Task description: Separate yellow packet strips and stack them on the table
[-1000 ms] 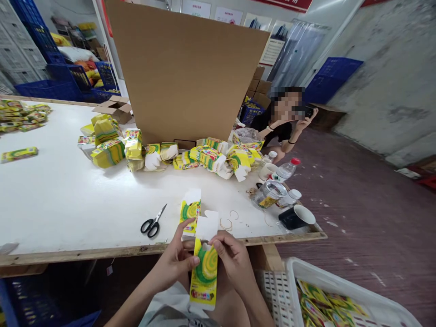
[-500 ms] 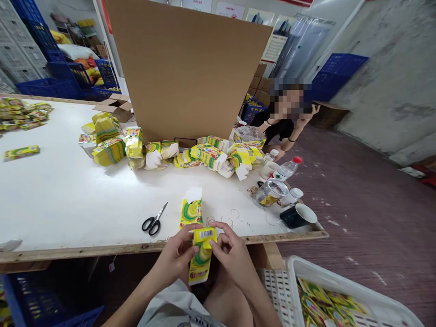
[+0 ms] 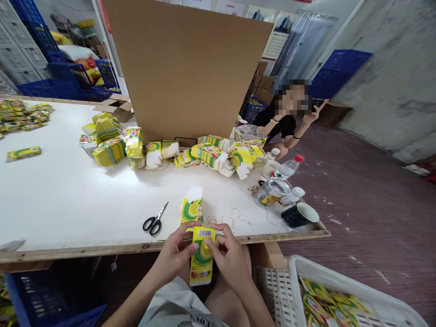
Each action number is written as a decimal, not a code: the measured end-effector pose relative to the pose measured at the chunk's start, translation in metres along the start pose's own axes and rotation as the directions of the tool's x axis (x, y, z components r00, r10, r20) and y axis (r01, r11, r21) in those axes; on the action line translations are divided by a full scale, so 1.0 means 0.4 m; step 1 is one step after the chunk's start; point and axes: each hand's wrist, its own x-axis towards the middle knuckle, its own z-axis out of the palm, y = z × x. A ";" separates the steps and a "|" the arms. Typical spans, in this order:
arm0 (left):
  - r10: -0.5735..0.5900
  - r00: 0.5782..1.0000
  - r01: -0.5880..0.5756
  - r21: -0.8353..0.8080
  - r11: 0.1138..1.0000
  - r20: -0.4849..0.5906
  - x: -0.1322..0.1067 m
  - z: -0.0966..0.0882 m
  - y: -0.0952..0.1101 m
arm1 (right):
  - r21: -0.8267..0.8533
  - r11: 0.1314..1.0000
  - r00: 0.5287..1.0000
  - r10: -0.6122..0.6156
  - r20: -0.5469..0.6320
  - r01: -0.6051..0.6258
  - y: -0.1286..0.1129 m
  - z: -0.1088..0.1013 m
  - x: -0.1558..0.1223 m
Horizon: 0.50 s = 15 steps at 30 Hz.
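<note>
A small yellow and green cardboard box [image 3: 201, 265] is held upright over my lap at the table edge, its barcode end toward the top. My left hand [image 3: 179, 250] grips its left side, thumb on the front. On the right side, my right hand [image 3: 226, 252] grips it with the thumb pressed on the front near the top. Just beyond lies a stack of flat yellow cartons [image 3: 192, 210] with white flaps. Black-handled scissors [image 3: 155, 220] rest left of the stack, and thin rubber bands [image 3: 221, 221] lie to its right.
Bundles of flat cartons [image 3: 209, 154] line the foot of a big cardboard sheet [image 3: 190, 68]. Bottles, a clear jar [image 3: 271, 193] and a dark mug [image 3: 299, 215] crowd the right corner. A white basket [image 3: 294, 281] of filled packs stands lower right. Another person [image 3: 282, 122] sits beyond.
My right thumb has moved slightly left and down on the box front, and the top flap now sits flatter. The other person's raised hand with a phone has shifted right.
</note>
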 end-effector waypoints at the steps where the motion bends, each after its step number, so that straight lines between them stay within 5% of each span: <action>1: -0.004 1.000 0.004 -0.021 1.000 0.011 0.000 -0.001 -0.002 | 0.016 1.000 1.000 -0.020 -0.013 0.020 0.006 -0.004 -0.003; 5: 0.013 0.999 -0.011 -0.051 0.999 0.037 0.005 0.016 -0.022 | 0.037 0.998 0.989 -0.036 -0.140 0.041 0.034 -0.025 -0.020; 11: 0.051 0.993 -0.049 -0.023 0.999 0.107 0.021 0.108 -0.039 | 0.203 0.979 0.969 0.079 -0.236 -0.030 0.036 -0.061 -0.054; 13: 0.026 0.987 -0.036 0.061 0.997 0.159 0.027 0.114 -0.033 | 0.117 0.992 0.960 0.085 -0.265 -0.055 0.038 -0.123 -0.084; 15: 0.071 0.997 -0.078 0.269 0.960 0.036 0.038 0.087 -0.026 | -0.137 0.983 0.921 0.060 -0.384 -0.121 0.062 -0.229 -0.129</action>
